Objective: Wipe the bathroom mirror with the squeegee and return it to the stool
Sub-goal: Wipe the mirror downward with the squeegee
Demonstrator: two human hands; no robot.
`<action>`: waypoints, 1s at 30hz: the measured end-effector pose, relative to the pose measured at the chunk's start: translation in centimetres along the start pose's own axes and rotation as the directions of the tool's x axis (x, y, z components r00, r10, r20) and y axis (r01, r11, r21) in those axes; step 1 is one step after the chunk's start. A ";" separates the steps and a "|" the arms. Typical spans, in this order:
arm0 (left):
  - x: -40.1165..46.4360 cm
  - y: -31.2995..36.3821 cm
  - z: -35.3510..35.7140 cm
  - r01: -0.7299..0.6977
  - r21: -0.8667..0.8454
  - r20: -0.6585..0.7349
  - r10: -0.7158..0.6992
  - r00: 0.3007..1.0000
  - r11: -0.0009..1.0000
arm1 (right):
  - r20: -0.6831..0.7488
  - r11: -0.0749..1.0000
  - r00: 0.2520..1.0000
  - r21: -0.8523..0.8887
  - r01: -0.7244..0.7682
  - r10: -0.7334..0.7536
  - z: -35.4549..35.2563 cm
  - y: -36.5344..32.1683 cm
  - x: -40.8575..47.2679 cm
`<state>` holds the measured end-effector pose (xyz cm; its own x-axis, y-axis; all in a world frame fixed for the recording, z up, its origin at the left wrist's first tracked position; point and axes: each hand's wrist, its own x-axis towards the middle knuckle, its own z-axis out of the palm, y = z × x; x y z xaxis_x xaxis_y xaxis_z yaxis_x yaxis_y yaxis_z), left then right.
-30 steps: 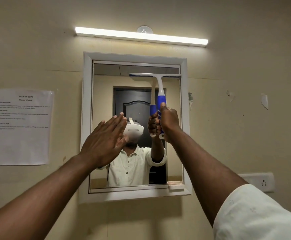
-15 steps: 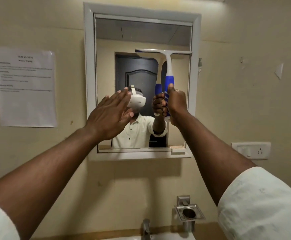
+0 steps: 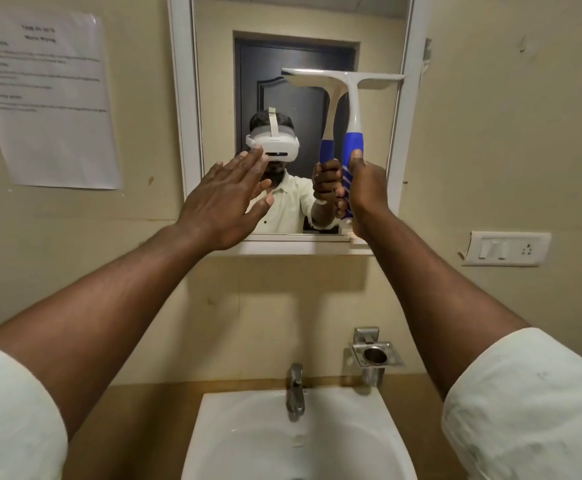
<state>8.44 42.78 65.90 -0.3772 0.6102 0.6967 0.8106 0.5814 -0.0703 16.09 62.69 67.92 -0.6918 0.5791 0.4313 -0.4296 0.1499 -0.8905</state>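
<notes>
The white-framed bathroom mirror (image 3: pixel 213 98) hangs on the beige wall in front of me. My right hand (image 3: pixel 365 188) grips the blue handle of a white squeegee (image 3: pixel 353 109), held upright. Its blade lies across the right half of the glass, about midway up, reaching the right frame. My left hand (image 3: pixel 227 199) is flat with fingers spread, over the mirror's lower left part near the frame. The stool is out of view.
A white sink (image 3: pixel 296 434) with a metal tap (image 3: pixel 295 389) sits directly below. A steel cup holder (image 3: pixel 374 358) is fixed to the wall right of the tap. A switch plate (image 3: pixel 506 249) is on the right, a printed paper sheet (image 3: pixel 47 98) on the left.
The squeegee blade has slid down the right side of the glass from near the top to mid-height. My view has tilted down, bringing the sink and tap into sight.
</notes>
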 end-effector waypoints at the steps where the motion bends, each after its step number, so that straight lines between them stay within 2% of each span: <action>1: -0.2 0.0 0.1 0.004 -0.001 0.007 -0.004 1.000 1.000 | -0.023 1.000 1.000 0.027 0.011 -0.010 -0.2 0.5 -0.5; 4: -0.8 0.2 0.7 0.010 -0.004 0.023 -0.010 1.000 1.000 | -0.052 0.997 0.999 0.074 0.001 0.002 -0.6 1.8 -1.7; 12: -3.3 1.0 2.9 0.019 -0.042 0.063 -0.016 0.998 0.999 | -0.059 0.998 0.997 -0.027 -0.054 0.053 -1.6 5.5 -5.2; 30: -8.3 1.3 6.6 0.049 -0.028 0.200 -0.042 0.979 0.998 | -0.071 0.974 0.972 -0.008 -0.226 0.225 -3.2 13.0 -11.4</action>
<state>9.70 42.05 55.26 -0.4932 0.6805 0.5419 0.8035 0.5951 -0.0160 20.28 60.61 50.95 -0.7280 0.6531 0.2084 -0.2572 0.0216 -0.9661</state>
